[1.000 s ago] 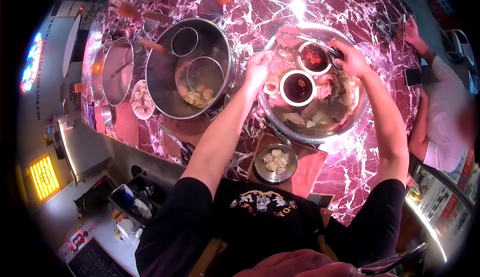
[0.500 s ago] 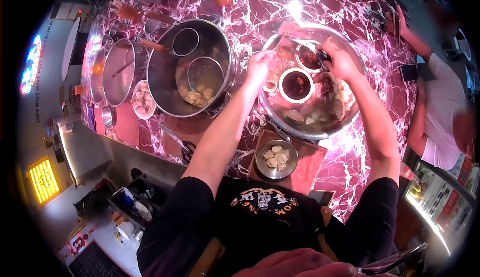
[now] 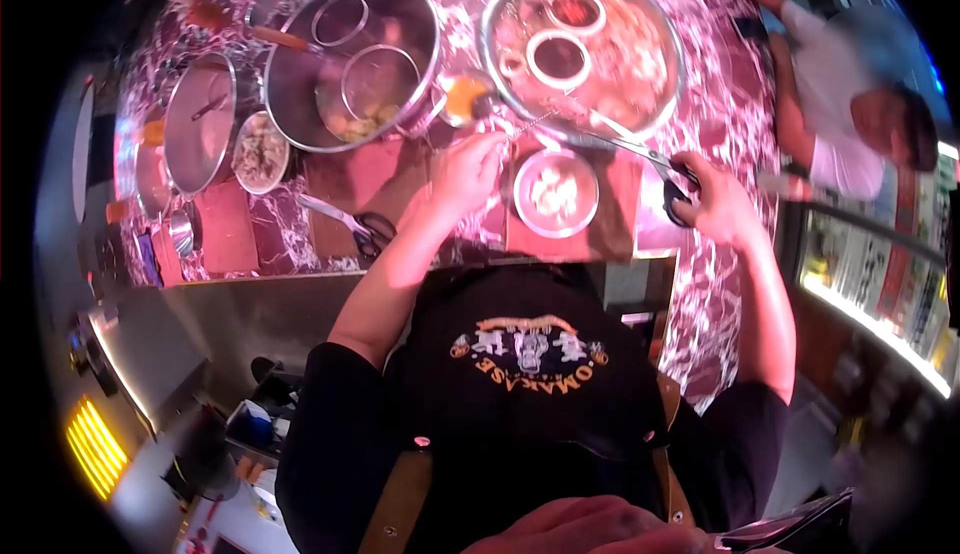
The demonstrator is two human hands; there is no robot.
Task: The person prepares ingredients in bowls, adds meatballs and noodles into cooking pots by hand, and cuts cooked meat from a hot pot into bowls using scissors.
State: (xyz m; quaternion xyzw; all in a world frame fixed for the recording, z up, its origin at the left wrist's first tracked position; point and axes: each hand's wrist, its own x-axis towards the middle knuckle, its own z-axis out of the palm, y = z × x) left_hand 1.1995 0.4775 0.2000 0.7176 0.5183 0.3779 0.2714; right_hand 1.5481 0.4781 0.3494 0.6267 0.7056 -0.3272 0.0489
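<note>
My right hand (image 3: pixel 715 202) is closed around the black handles of a pair of scissors (image 3: pixel 640 149), whose blades point left over the near rim of a large metal basin (image 3: pixel 497 89). In my left hand (image 3: pixel 468 176) is a thin skewer-like utensil (image 3: pixel 525 130); its exact kind is blurred. Its far end meets a pinkish piece of food (image 3: pixel 568 106) at the basin's edge, close to the scissor tips. Two white sauce bowls, one with dark sauce (image 3: pixel 558 59) and one with red (image 3: pixel 575 9), sit inside the basin. Just below the blades stands a metal bowl of pale dumpling-like pieces (image 3: pixel 553 194).
A deep pot (image 3: pixel 400 24) with round strainers stands left of the basin. Beside it are a smaller pot (image 3: pixel 185 159) and a bowl of pale food (image 3: pixel 262 154). Another pair of scissors (image 3: pixel 365 234) lies near the counter's edge. A person (image 3: pixel 830 74) sits at right.
Both hands have come back from over the basin toward me. The scissors now show fully, their blades near the basin's close rim. The camera view has tilted downward.
</note>
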